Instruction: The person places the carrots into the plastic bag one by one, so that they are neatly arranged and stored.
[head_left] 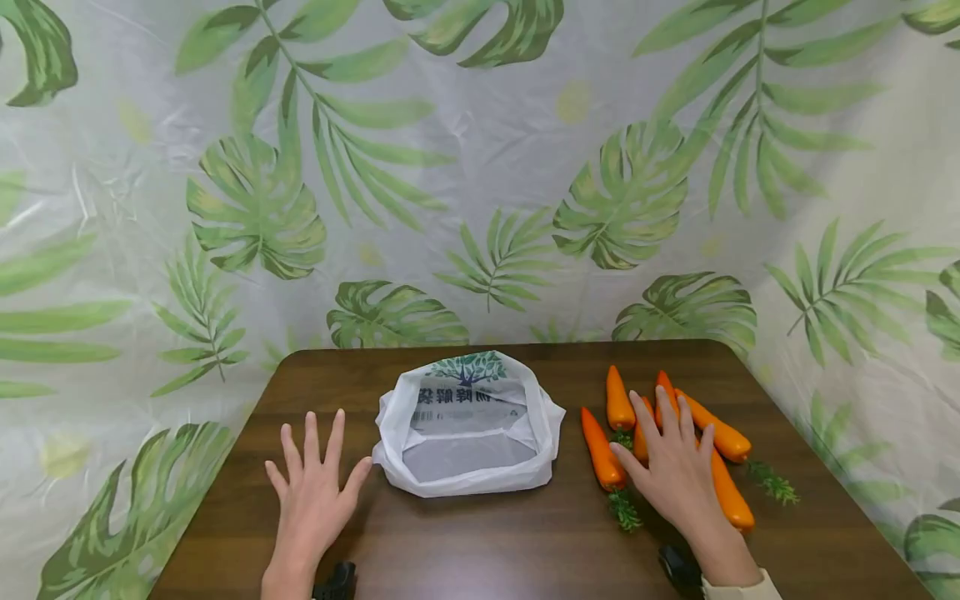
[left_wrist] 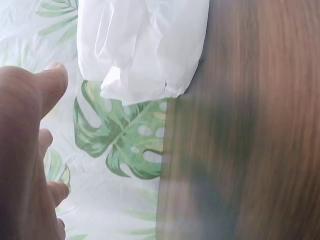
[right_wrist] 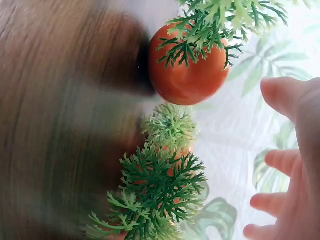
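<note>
A white plastic bag [head_left: 480, 482] stands on the table with its mouth spread wide, a tree print and dark lettering on it. To its left, my left hand [head_left: 311, 492] is held with fingers spread, holding nothing; the bag's side [left_wrist: 142, 45] shows beyond the thumb in the left wrist view. My right hand [head_left: 678, 475] hovers, fingers spread, over a group of several orange carrots with green tops. One carrot [head_left: 602, 450] lies nearest the bag; another carrot [head_left: 727, 492] is partly hidden by the hand. In the right wrist view a carrot's round end [right_wrist: 187, 75] and leafy tops [right_wrist: 160, 185] show apart from the fingers.
The brown wooden table [head_left: 450, 542] has rounded far corners. Behind it hangs a pale sheet [head_left: 495, 150] printed with green leaves. A dark band [head_left: 339, 579] is at the left wrist, and another dark item [head_left: 678, 569] is at the right wrist.
</note>
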